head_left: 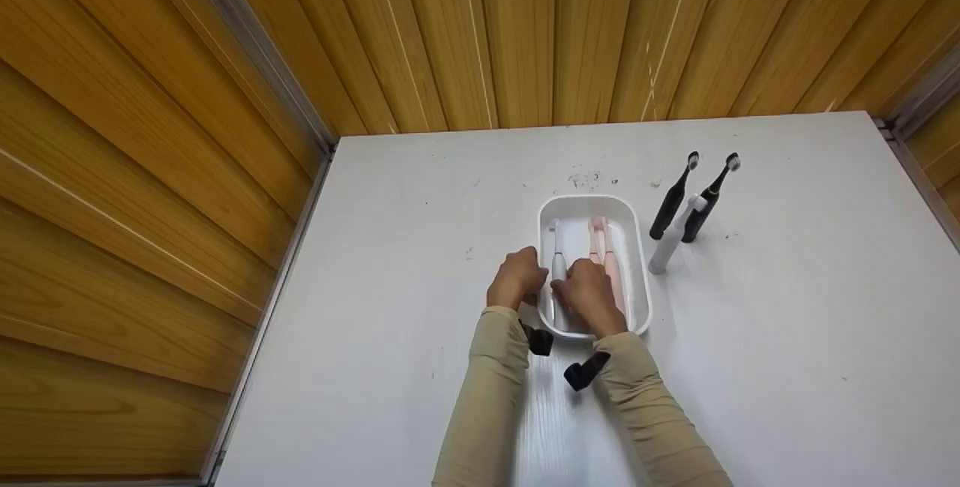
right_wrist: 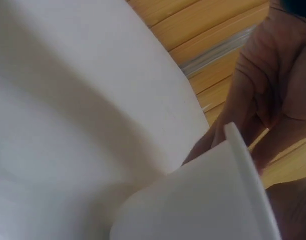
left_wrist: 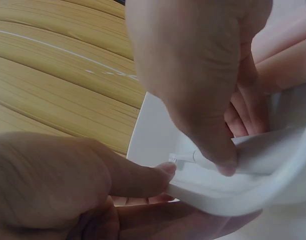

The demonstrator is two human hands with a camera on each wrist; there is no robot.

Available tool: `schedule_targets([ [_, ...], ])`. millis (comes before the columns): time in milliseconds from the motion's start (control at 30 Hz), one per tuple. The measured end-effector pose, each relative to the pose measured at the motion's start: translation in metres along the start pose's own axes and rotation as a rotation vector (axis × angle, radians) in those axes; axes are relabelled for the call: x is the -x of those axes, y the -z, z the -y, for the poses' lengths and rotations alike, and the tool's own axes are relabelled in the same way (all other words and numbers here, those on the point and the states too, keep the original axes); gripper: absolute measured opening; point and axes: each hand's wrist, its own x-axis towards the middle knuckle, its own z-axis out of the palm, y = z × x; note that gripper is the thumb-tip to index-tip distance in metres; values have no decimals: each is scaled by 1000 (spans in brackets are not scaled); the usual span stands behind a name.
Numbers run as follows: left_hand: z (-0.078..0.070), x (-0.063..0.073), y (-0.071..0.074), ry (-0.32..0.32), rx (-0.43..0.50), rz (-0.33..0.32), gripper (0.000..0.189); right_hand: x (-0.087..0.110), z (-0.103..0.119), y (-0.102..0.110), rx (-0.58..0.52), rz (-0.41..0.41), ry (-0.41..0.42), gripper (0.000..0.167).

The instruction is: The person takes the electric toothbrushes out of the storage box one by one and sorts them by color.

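A white tray (head_left: 643,269) stands on the table. My left hand (head_left: 519,277) holds its left wall; in the left wrist view the thumb (left_wrist: 147,179) lies over the rim and the other fingers are outside below. Inside the tray, my right hand (head_left: 590,296) pinches a white electric toothbrush (head_left: 558,266) lying along the left side. Its small brush head (left_wrist: 174,159) points away from me, near my left thumb. Two pink electric toothbrushes (head_left: 610,269) lie side by side at the tray's right, partly hidden by my right hand.
Right of the tray, another white electric toothbrush (head_left: 670,243) and two black ones (head_left: 670,205) stand upright close together on the white table (head_left: 390,337). Wood-patterned panels (head_left: 517,37) wall the table's back and sides.
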Motion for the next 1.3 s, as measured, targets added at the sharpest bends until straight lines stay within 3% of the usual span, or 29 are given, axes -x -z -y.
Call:
schedule_targets([
  [167, 0, -1, 0, 2, -5, 12, 26, 2, -3, 5, -51, 28, -26, 15],
  [367, 1, 0, 1, -8, -12, -3, 22, 7, -6, 10, -193, 36, -44, 33],
  [700, 1, 0, 0, 0, 11, 14, 24, 15, -11, 19, -483, -29, -40, 38],
  [867, 1, 2, 1, 8, 16, 32, 29, 21, -15, 26, -539, -75, 4, 39],
  [1100, 1, 2, 1, 16, 44, 38, 30, 42, -2, 51, -640, -84, 46, 41],
  [1300, 1, 2, 0, 17, 49, 25, 28, 43, -16, 53, -655, -143, 118, 42],
])
